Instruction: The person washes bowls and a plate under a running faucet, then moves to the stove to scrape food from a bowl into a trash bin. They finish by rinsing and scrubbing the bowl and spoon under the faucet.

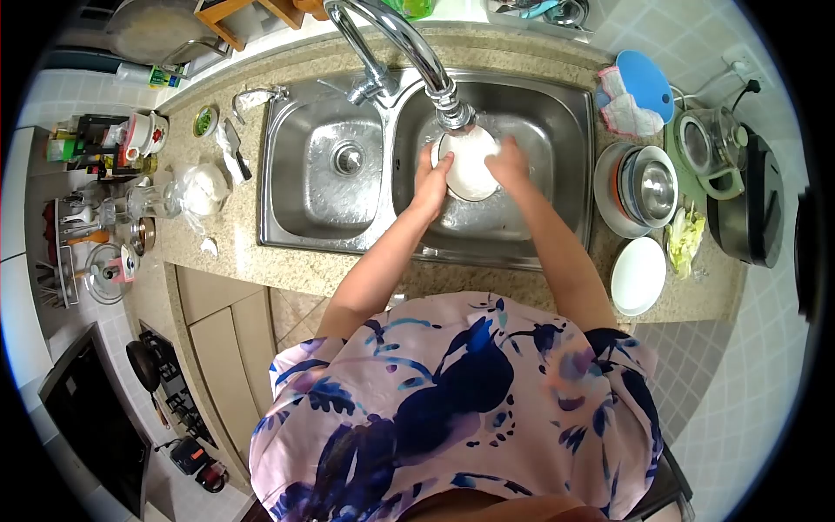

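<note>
A white bowl [470,165] is held over the right basin of the steel double sink [535,217], right under the chrome faucet's spray head [456,117]. My left hand [430,180] grips its left rim, thumb laid on the inner side. At the bowl's right rim is my right hand [509,163], its fingers bent against the edge and slightly blurred. The far part of the bowl is partly covered by the spray head.
Right of the sink stand stacked bowls [652,187], a white plate [637,276], a blue basin [644,85] with a pink cloth [626,103], and leafy vegetables [686,239]. A knife [235,152] and a plastic bag [203,189] lie on the left counter.
</note>
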The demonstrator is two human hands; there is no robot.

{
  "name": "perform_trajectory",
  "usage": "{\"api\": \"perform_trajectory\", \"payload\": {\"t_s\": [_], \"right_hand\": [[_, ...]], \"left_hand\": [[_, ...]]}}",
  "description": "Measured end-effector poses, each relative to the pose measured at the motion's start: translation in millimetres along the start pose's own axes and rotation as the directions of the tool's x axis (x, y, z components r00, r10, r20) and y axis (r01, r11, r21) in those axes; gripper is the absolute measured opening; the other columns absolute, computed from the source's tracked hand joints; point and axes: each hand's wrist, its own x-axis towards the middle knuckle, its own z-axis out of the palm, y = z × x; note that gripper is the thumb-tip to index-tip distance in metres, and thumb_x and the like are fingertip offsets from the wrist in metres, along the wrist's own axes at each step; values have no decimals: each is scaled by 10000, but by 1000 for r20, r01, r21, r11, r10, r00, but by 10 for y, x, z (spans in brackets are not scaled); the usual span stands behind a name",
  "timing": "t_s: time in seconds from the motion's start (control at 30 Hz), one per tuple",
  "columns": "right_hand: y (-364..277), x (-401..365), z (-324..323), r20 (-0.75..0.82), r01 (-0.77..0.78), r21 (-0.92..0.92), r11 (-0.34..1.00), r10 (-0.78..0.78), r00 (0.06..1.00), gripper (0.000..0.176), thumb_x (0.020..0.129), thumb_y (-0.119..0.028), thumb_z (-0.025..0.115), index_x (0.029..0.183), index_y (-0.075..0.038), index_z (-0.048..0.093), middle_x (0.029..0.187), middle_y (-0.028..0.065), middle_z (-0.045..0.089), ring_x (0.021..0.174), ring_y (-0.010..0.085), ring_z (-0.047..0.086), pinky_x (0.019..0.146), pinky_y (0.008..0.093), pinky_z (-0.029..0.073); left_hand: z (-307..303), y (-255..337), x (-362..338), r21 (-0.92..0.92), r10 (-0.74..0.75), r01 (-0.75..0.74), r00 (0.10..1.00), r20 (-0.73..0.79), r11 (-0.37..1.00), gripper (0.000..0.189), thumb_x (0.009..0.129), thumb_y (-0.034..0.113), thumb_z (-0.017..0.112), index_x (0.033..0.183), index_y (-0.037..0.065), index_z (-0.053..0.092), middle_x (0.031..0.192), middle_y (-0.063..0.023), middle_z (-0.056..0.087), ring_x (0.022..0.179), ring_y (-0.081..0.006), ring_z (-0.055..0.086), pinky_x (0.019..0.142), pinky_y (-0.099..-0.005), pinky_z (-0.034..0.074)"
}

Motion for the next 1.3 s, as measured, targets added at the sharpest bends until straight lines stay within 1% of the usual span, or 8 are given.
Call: {"api": "perform_trajectory", "payload": {"t_s": [0.13, 0.2, 0.6, 0.77, 0.83, 1.03, 1.1, 1.3], "right_hand": [[286, -356, 64, 472, -351, 537, 767, 71, 879, 404, 777, -171, 606, 1126, 8, 509, 1019, 117, 593, 850, 236, 605, 793, 366, 481], [214, -536, 18, 678, -584, 731, 352, -284, 678, 406, 814, -232, 599, 1121, 16, 509, 952, 63, 600, 761, 171, 597, 707, 318, 500], [607, -359, 40, 761, -751, 648, 131, -63, 646, 301, 857, -202, 459, 1081, -12, 522, 880, 103, 616, 719, 206, 620, 603, 334, 524], [577, -495, 232, 672, -619, 627, 473, 74, 737, 335, 788, -121, 439, 1081, 32, 492, 831, 147, 620, 687, 278, 622, 608, 369, 496], [519, -477, 389, -235, 141, 315, 938, -67, 970, 396, 777, -119, 477, 1148, 14, 443, 847, 211, 623, 720, 371, 617, 659, 432, 480], [312, -529, -150, -190, 204, 122, 971, -179, 965, 526, 784, -125, 541, 1268, -88, 338, 930, 254, 595, 797, 436, 586, 709, 487, 461], [308, -517, -136, -213, 227, 88, 970, -204, 956, 528, 782, -108, 542, 1269, -90, 339, 943, 250, 594, 801, 433, 588, 709, 484, 463], [216, -661, -171, -218, 293, 120, 948, -263, 940, 576, 740, -97, 616, 1252, -48, 356, 958, 237, 586, 865, 413, 585, 744, 466, 464]], "left_hand": [[-77, 111, -14, -117, 115, -113, 993, 10, 987, 494, 844, 121, 491, 1320, 99, 359, 1191, -142, 500, 1047, -222, 517, 845, -310, 438], [-152, 194, -15, -196, 66, -49, 994, 82, 979, 497, 820, 114, 453, 1310, 114, 365, 1171, -135, 508, 995, -232, 551, 800, -339, 474], [108, -138, 224, -245, -257, 340, 913, 317, 908, 554, 767, 100, 437, 1292, 99, 263, 1205, -177, 444, 1016, -328, 562, 794, -485, 530], [-47, -666, 410, -383, -261, 417, 880, 396, 825, 466, 787, 36, 409, 1248, 44, 341, 1178, -166, 476, 1031, -347, 551, 811, -481, 514], [37, -758, 449, -305, -326, 398, 909, 260, 865, 370, 851, 132, 402, 1199, 5, 410, 1200, -184, 489, 1068, -309, 528, 911, -462, 438], [124, -357, 348, -314, -408, 509, 849, 336, 802, 255, 885, 242, 464, 1079, 78, 485, 944, -77, 542, 903, -259, 539, 867, -429, 424], [76, -339, 452, -605, 97, 571, 678, 729, 555, 266, 895, 313, 466, 1027, 85, 498, 894, -72, 532, 859, -236, 535, 872, -442, 420], [464, 187, 258, -853, -99, 254, 967, 234, 457, 233, 872, 17, 484, 1102, -21, 480, 1108, -135, 557, 1056, -269, 537, 948, -412, 436]]}}
